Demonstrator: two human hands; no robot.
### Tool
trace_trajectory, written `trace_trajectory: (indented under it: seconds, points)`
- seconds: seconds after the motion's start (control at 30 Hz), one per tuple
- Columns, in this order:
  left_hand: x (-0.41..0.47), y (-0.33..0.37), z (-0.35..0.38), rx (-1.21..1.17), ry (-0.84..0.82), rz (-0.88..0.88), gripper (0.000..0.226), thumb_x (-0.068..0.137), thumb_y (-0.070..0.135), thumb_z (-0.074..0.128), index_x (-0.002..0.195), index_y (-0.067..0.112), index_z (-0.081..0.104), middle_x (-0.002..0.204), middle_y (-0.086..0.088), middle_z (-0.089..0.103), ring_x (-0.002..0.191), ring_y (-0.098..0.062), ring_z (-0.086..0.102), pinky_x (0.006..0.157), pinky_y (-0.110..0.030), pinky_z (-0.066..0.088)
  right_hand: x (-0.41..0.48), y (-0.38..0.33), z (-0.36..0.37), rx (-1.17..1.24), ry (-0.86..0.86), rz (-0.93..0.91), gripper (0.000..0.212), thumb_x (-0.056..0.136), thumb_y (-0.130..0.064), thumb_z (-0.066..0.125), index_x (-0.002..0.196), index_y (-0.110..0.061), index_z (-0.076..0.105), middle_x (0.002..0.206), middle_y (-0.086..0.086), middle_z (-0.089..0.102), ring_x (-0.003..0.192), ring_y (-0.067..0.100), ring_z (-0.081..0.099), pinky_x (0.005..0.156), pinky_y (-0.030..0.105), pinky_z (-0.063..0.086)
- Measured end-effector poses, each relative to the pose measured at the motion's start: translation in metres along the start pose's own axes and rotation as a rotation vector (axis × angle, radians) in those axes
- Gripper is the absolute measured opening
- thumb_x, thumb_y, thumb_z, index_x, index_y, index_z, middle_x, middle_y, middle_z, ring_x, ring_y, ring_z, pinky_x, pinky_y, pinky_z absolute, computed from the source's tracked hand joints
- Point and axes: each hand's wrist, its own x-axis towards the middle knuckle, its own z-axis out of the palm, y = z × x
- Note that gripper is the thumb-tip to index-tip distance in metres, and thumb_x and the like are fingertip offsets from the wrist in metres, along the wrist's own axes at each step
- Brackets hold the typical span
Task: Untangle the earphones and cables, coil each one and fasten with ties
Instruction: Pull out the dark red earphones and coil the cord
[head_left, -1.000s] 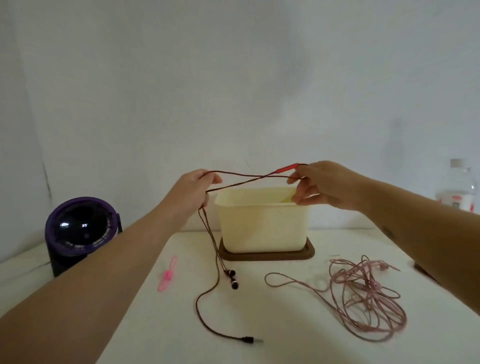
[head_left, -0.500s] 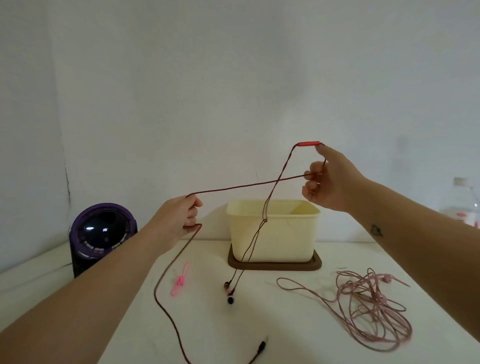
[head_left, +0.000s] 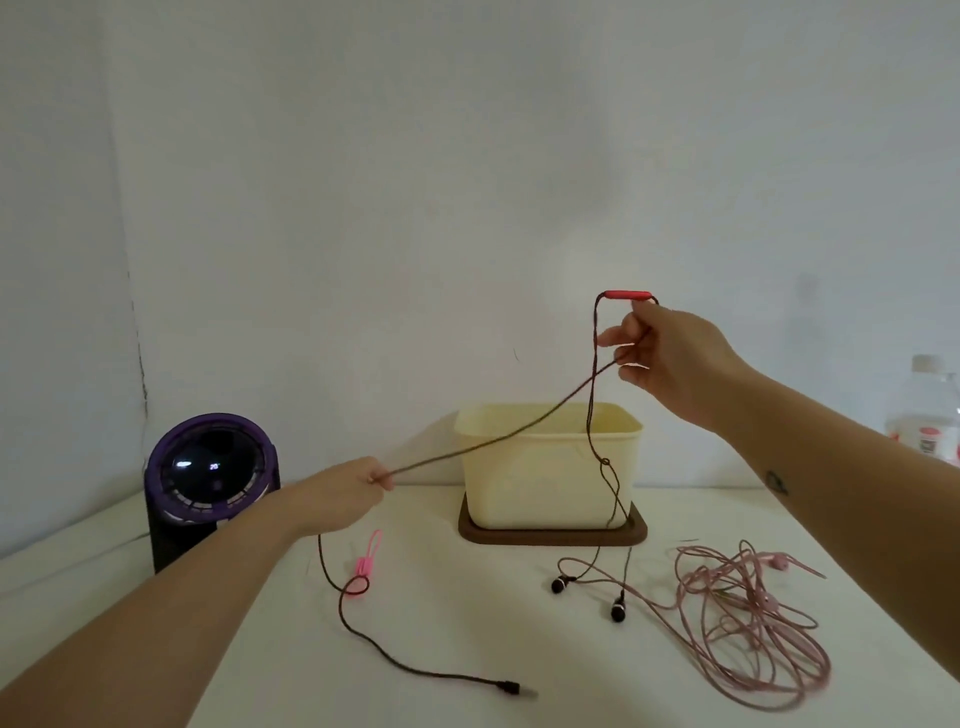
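The thin dark-brown braided earphones stretch from the left hand, low at left, up to the right hand, with their red oblong remote arched just above it. Their two black earbuds rest on the near table, and the plug lies nearer, to the left. A pale pink earphone cable lies loosely tangled at near right, and a bright pink looped silicone tie lies at left, its near loop crossed by the brown cable.
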Motion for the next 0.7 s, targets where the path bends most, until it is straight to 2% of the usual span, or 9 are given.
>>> trace_trajectory:
  seconds: [0.1, 0.2, 0.27, 0.33, 0.4, 0.47, 0.53, 0.6, 0.7]
  points:
    - [-0.009, 0.024, 0.001, -0.128, -0.213, 0.016, 0.044, 0.090, 0.005, 0.049, 0.130, 0.022, 0.044, 0.120, 0.003, 0.051, 0.114, -0.013, 0.048, 0.092, -0.021, 0.038, -0.007, -0.006, 0.003, -0.150, -0.119, 0.015, 0.038, 0.099, -0.018, 0.040, 0.064, -0.012, 0.054, 0.060, 0.001, 0.064, 0.060, 0.016, 0.052, 0.062, 0.026, 0.044]
    - [-0.026, 0.068, -0.002, -0.319, -0.218, 0.223, 0.047, 0.091, 0.011, 0.053, 0.134, 0.024, 0.041, 0.129, 0.007, 0.048, 0.117, -0.010, 0.047, 0.085, -0.014, 0.039, -0.016, -0.015, 0.013, -0.285, -0.307, 0.076, 0.029, 0.096, -0.011, 0.044, 0.074, -0.007, 0.062, 0.055, 0.002, 0.053, 0.053, 0.016, 0.049, 0.054, 0.023, 0.046]
    - [-0.034, 0.094, -0.003, -0.555, -0.155, 0.348, 0.048, 0.086, 0.020, 0.061, 0.131, 0.023, 0.045, 0.127, 0.009, 0.053, 0.120, -0.006, 0.048, 0.098, -0.022, 0.039, -0.022, -0.018, 0.021, -0.401, -0.417, 0.106, 0.025, 0.095, -0.009, 0.045, 0.081, -0.004, 0.065, 0.054, 0.002, 0.050, 0.048, 0.015, 0.046, 0.049, 0.021, 0.043]
    - [-0.039, 0.116, -0.003, -0.712, -0.134, 0.406, 0.036, 0.087, 0.028, 0.062, 0.122, 0.024, 0.055, 0.111, 0.012, 0.064, 0.115, -0.005, 0.054, 0.105, -0.034, 0.036, -0.026, -0.018, 0.028, -0.463, -0.488, 0.114, 0.026, 0.096, -0.011, 0.045, 0.082, -0.003, 0.066, 0.053, 0.002, 0.047, 0.045, 0.014, 0.040, 0.046, 0.021, 0.038]
    - [-0.046, 0.130, -0.002, -0.818, -0.157, 0.436, 0.013, 0.092, 0.024, 0.056, 0.102, 0.019, 0.062, 0.080, 0.010, 0.066, 0.091, -0.009, 0.065, 0.104, -0.038, 0.040, -0.028, -0.018, 0.030, -0.506, -0.508, 0.086, 0.030, 0.098, -0.017, 0.044, 0.080, -0.005, 0.065, 0.051, 0.000, 0.040, 0.044, 0.012, 0.031, 0.046, 0.021, 0.032]
    - [-0.052, 0.136, -0.004, -0.948, -0.248, 0.421, 0.022, 0.087, 0.032, 0.053, 0.091, 0.013, 0.064, 0.065, 0.006, 0.056, 0.070, -0.012, 0.064, 0.099, -0.037, 0.046, -0.027, -0.017, 0.027, -0.529, -0.459, 0.036, 0.034, 0.099, -0.022, 0.043, 0.073, -0.009, 0.060, 0.049, -0.004, 0.033, 0.046, 0.012, 0.024, 0.048, 0.022, 0.027]
    - [-0.058, 0.134, -0.006, -1.047, -0.373, 0.386, 0.034, 0.081, 0.042, 0.050, 0.083, 0.012, 0.066, 0.066, 0.003, 0.054, 0.066, -0.013, 0.061, 0.095, -0.038, 0.048, -0.024, -0.015, 0.021, -0.549, -0.368, -0.006, 0.034, 0.099, -0.022, 0.043, 0.070, -0.011, 0.055, 0.049, -0.006, 0.030, 0.048, 0.012, 0.022, 0.050, 0.024, 0.025]
    - [-0.062, 0.131, -0.005, -1.085, -0.443, 0.414, 0.032, 0.085, 0.042, 0.051, 0.072, 0.015, 0.065, 0.071, 0.003, 0.054, 0.067, -0.011, 0.056, 0.093, -0.039, 0.049, -0.021, -0.013, 0.016, -0.558, -0.296, -0.021, 0.033, 0.097, -0.019, 0.042, 0.068, -0.010, 0.053, 0.048, -0.006, 0.030, 0.048, 0.012, 0.023, 0.051, 0.024, 0.025]
    - [-0.059, 0.130, -0.003, -1.185, -0.382, 0.445, 0.022, 0.086, 0.030, 0.056, 0.069, 0.017, 0.059, 0.071, 0.004, 0.051, 0.066, -0.010, 0.051, 0.085, -0.035, 0.053, -0.016, -0.007, 0.009, -0.520, -0.247, 0.045, 0.035, 0.099, -0.020, 0.038, 0.068, -0.009, 0.052, 0.046, -0.006, 0.028, 0.047, 0.013, 0.021, 0.053, 0.026, 0.027]
